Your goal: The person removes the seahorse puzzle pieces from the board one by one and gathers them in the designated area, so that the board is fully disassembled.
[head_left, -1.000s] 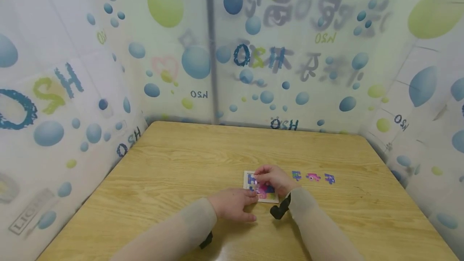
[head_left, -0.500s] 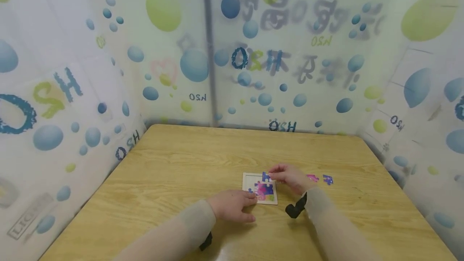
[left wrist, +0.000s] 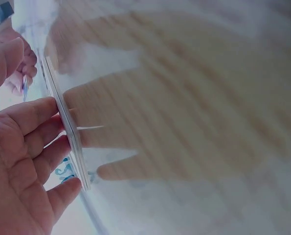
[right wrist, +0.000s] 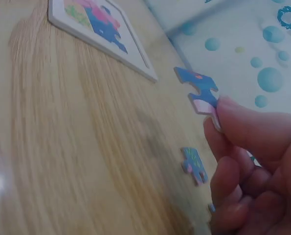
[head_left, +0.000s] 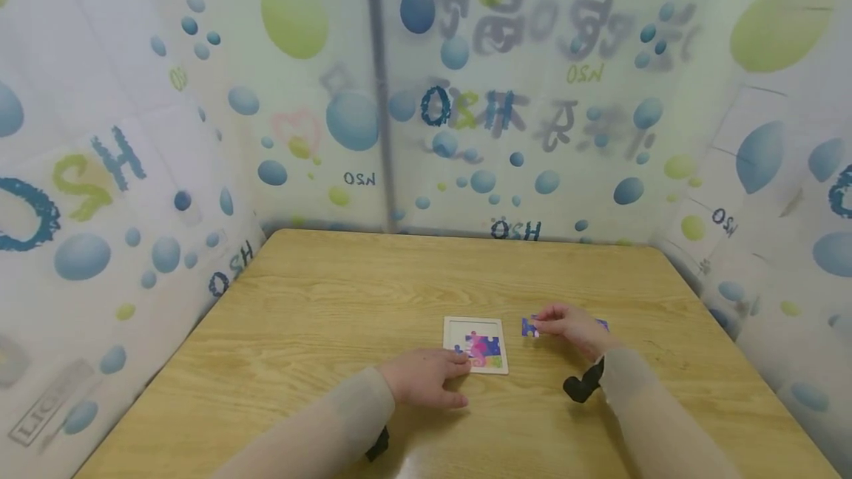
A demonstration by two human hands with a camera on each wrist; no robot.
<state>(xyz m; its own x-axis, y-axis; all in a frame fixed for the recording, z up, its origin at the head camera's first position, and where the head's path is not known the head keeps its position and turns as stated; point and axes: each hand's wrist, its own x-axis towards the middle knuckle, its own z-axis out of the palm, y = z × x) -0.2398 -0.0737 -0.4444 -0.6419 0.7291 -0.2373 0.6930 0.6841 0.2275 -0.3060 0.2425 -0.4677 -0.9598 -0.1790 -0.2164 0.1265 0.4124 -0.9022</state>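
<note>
Outermost, the curtain: hung behind the desk and down both sides, showed blue and green dots, H2O lettering and a dark vertical strip.
Desk: stretched out below in light wood grain, carried the puzzle tray and loose pieces, dimly mirrored the left hand in the left wrist view.
Sleeves: reached in from the bottom edge, pale, with black mounts at the wrists.
Left hand: lay at the left side of the puzzle tray, touched its edge with extended fingertips, thumb spread well away from the fingers.
Right hand: hovered to the right of the puzzle tray, pinched the held piece between thumb and forefinger, other fingers curled beneath.
Puzzle tray: rested flat on the desk between the hands, nearer the left one, with a white rim and pale base showing at upper left.
Assembled section: sat inside the tray toward the lower right, showed a pink figure on blue with green in the corner.
Held piece: was raised off the desk, tilted, apart from the tray; blue with a pink-white part.
Green-marked piece: lay on the desk, lower than the held piece in the right wrist view.
Farther blue piece: peeked out behind the right hand, mostly hidden.
</note>
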